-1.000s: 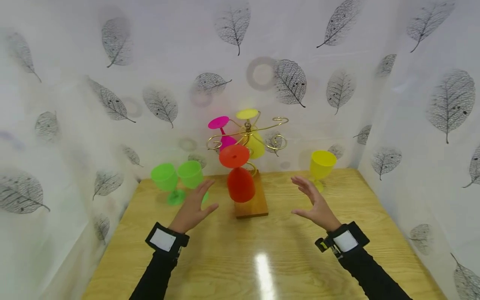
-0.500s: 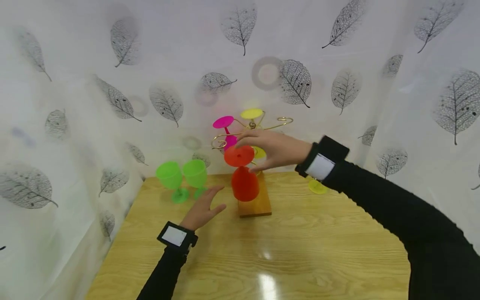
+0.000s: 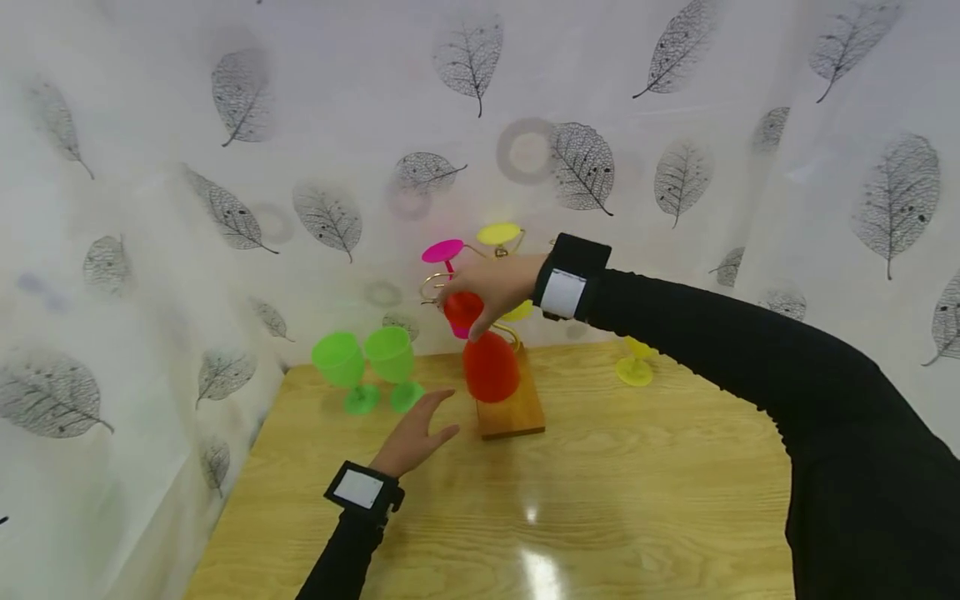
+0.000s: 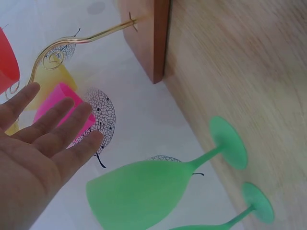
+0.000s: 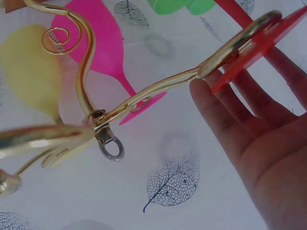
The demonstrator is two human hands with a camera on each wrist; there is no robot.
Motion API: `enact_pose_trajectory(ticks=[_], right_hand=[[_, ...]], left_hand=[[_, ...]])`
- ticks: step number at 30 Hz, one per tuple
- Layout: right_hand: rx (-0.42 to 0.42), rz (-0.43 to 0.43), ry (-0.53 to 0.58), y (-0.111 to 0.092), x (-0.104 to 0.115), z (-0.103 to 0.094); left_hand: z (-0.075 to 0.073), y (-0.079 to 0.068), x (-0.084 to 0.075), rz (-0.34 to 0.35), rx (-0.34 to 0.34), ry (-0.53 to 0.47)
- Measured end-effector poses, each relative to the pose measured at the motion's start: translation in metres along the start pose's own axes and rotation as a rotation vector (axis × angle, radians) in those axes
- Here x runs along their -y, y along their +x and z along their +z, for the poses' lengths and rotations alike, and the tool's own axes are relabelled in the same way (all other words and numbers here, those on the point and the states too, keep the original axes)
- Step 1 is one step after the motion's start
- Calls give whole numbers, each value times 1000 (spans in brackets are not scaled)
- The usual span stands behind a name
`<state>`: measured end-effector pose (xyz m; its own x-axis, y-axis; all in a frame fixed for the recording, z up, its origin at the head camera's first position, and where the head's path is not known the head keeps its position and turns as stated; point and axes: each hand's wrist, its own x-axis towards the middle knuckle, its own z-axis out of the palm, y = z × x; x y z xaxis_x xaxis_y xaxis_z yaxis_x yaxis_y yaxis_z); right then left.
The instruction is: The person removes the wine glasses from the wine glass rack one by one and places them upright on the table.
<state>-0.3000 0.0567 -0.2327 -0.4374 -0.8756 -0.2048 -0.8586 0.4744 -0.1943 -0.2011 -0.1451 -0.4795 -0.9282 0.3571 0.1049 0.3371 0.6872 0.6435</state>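
A red goblet (image 3: 491,371) hangs upside down at the front of a gold wire rack (image 5: 163,86). My right hand (image 3: 501,279) reaches over from the right and holds its round foot, fingers to the left and thumb low near the stem. In the right wrist view, fingers lie along the red foot (image 5: 261,50); the thumb is hidden there. Low to the left of the rack, my left hand (image 3: 412,435) holds nothing, its fingers extended and thumb apart. Behind the red one hang a pink goblet (image 3: 442,251) and a yellow goblet (image 3: 498,234), both upside down.
Two green goblets, one (image 3: 340,358) left of the other (image 3: 390,354), stand upright on the wooden table (image 3: 645,492). Another yellow goblet (image 3: 635,371) stands at the right, partly behind my sleeve. The rack rises from a wooden base (image 3: 517,421) near the leaf-print backdrop.
My right hand has swung left from beside the standing yellow goblet to the rack, and its fingers have closed on the red goblet's foot. The left hand has shifted slightly.
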Motion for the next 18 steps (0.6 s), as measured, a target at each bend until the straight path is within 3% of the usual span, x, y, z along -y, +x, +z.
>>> enact_pose_trajectory(ticks=[11,18], right_hand=[[-64,39,84,7,-22,-14],[-48,86,189,7,-29,-19]], left_hand=[[-2,-2,4,1,1,-7],[-2,-3,3,-16,1,-23]])
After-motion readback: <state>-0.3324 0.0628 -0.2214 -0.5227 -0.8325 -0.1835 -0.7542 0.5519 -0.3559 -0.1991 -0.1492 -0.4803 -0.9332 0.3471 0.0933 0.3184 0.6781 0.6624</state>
